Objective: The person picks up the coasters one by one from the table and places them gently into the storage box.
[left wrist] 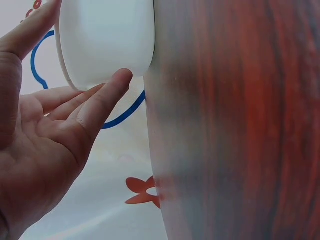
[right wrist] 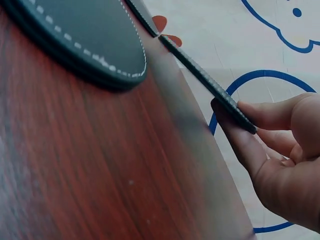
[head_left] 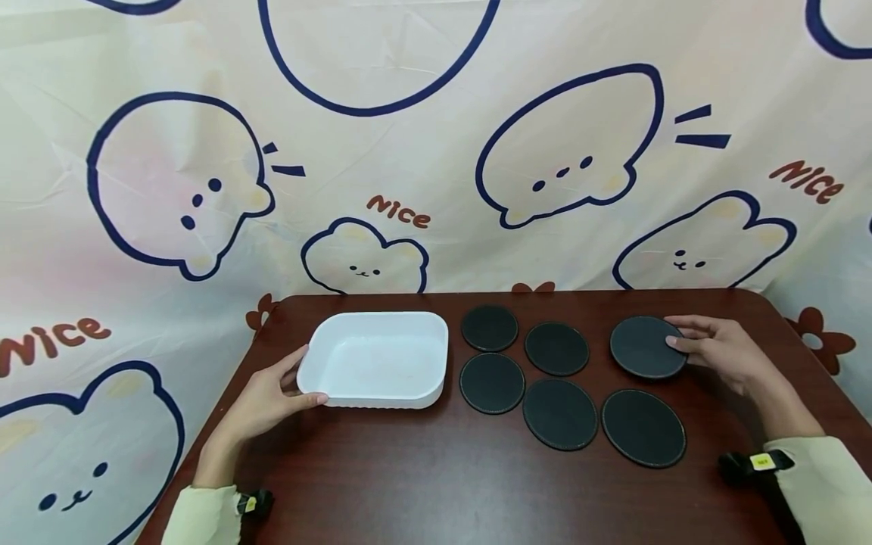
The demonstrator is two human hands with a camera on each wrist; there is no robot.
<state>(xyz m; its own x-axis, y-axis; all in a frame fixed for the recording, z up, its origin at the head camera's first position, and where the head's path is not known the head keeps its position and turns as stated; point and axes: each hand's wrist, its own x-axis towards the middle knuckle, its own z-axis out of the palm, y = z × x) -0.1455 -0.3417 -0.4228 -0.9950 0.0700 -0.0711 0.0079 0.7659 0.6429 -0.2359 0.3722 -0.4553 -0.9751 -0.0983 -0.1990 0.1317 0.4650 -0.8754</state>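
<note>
A white rectangular plastic tray (head_left: 375,363) with rounded corners stands at the table's left. My left hand (head_left: 269,401) holds its left end, with the thumb at the near corner and the fingers along the left side. In the left wrist view, the fingers lie against the tray's end (left wrist: 107,40). My right hand (head_left: 725,352) pinches the rim of a round black coaster (head_left: 647,347), thumb on top and fingers beneath. The right wrist view shows this coaster (right wrist: 205,80) edge-on, with its gripped rim raised off the table. Another stitched coaster (right wrist: 90,35) lies nearby.
Several black coasters lie flat between tray and right hand: one at the back (head_left: 490,328), one beside it (head_left: 556,349), one in front (head_left: 492,383), and larger-looking ones nearer me (head_left: 561,414) (head_left: 643,428). A patterned cloth (head_left: 436,166) hangs behind the brown table (head_left: 422,484).
</note>
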